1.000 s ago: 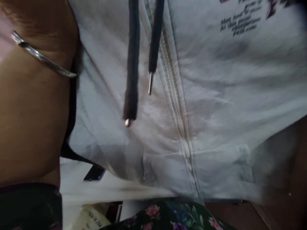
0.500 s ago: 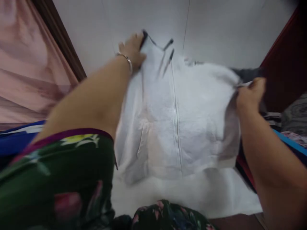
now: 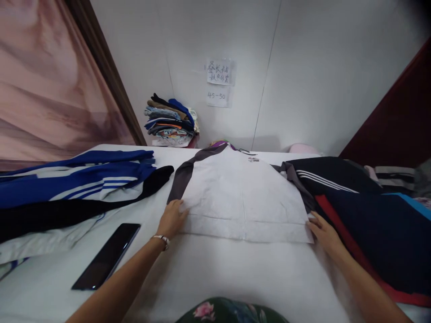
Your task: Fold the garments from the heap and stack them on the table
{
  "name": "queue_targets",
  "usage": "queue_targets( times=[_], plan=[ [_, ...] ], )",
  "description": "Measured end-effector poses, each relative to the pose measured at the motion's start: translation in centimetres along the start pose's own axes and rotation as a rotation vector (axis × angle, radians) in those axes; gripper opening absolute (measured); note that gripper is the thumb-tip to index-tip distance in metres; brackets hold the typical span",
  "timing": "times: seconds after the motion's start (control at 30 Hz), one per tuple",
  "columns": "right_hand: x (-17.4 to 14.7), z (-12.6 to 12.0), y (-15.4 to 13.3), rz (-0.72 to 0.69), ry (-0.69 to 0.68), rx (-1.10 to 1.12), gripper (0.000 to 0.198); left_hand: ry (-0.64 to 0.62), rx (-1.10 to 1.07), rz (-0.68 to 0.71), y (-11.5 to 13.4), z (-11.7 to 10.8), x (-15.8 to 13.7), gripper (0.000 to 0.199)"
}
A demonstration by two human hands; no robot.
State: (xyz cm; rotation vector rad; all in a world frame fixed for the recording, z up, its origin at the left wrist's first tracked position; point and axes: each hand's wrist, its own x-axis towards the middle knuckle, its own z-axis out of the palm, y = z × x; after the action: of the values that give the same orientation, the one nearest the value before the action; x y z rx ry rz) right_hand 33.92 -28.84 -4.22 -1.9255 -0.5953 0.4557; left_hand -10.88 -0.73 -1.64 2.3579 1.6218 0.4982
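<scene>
A white zip-up jacket [image 3: 242,193] with dark grey sleeves lies spread on the white table, its hem towards me and its collar at the far side. My left hand [image 3: 173,218], with a bracelet at the wrist, grips the jacket's left lower edge beside the grey sleeve [image 3: 183,177]. At the opposite lower corner, my right hand [image 3: 321,228] pinches the hem's side edge. A small printed logo shows on the upper right of the chest. Part of the right sleeve lies along the jacket's side.
Blue and black garments [image 3: 101,179] lie at the left, with a phone [image 3: 107,255] before them. Dark folded clothes [image 3: 377,233] fill the right side. A clothes stack [image 3: 171,121] stands at the back below handwritten paper signs [image 3: 220,83] on the wall.
The jacket was held up in front of me and has come down flat onto the table. Both hands have moved from its upper part to the two sides of its hem.
</scene>
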Motion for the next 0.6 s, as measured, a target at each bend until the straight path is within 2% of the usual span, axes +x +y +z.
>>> queue_targets(
  times=[0.07,0.2,0.37,0.43,0.5,0.6],
  plan=[
    [-1.8,0.1,0.0,0.115,-0.044,0.099,0.052,0.000,-0.052,-0.122,-0.4,-0.3,-0.8,0.050],
    [-3.9,1.0,-1.3,0.225,-0.126,0.252,0.068,-0.124,-0.160,-0.297,0.5,-0.8,-0.1,0.053],
    [-3.9,2.4,-3.7,0.233,-0.124,0.296,0.076,-0.149,-0.217,-0.317,2.7,-1.0,1.9,0.044],
    [-3.7,2.2,-4.6,0.181,-0.105,0.328,0.072,-0.126,-0.260,-0.317,3.5,-2.2,2.1,0.042],
    [-4.1,1.3,-5.5,0.098,-0.120,0.366,0.068,-0.081,-0.345,-0.319,3.6,-4.3,1.6,0.042],
    [-6.2,-1.1,-6.0,0.027,-0.204,0.349,0.067,0.000,-0.447,-0.297,2.3,-7.9,-0.4,0.047]
  ],
)
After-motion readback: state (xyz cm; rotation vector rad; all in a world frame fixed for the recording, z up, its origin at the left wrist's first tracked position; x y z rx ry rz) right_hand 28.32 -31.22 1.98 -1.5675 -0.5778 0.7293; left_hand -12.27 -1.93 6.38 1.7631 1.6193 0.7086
